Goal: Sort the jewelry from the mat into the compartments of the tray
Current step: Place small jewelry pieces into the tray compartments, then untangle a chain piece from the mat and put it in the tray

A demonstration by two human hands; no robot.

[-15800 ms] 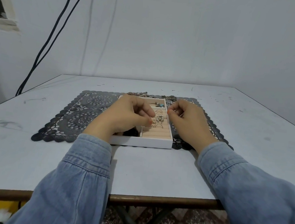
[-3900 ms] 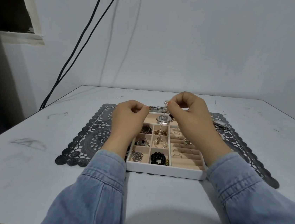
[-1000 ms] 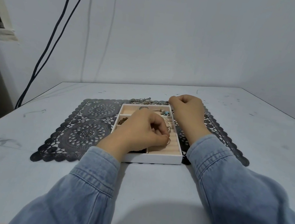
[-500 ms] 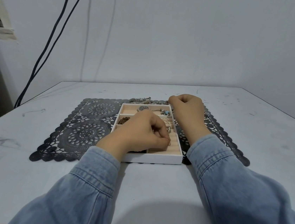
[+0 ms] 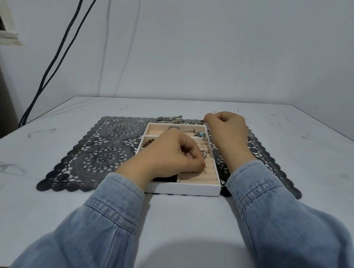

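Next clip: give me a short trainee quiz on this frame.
1. True or false: the tray sits on the mat.
2. The left hand pinches a ring over: A the slots, B the mat.
3. Fill in: the curled right hand is at the tray's far ___ corner.
Key: 1 true; 2 A; 3 right.

White tabletop (image 5: pixel 182 233) is showing grey scuff marks (image 5: pixel 2 167) at left. Two dark cables (image 5: pixel 63 40) are hanging down the pale wall (image 5: pixel 226 40) behind. Window ledge (image 5: pixel 4 36) is showing upper left.
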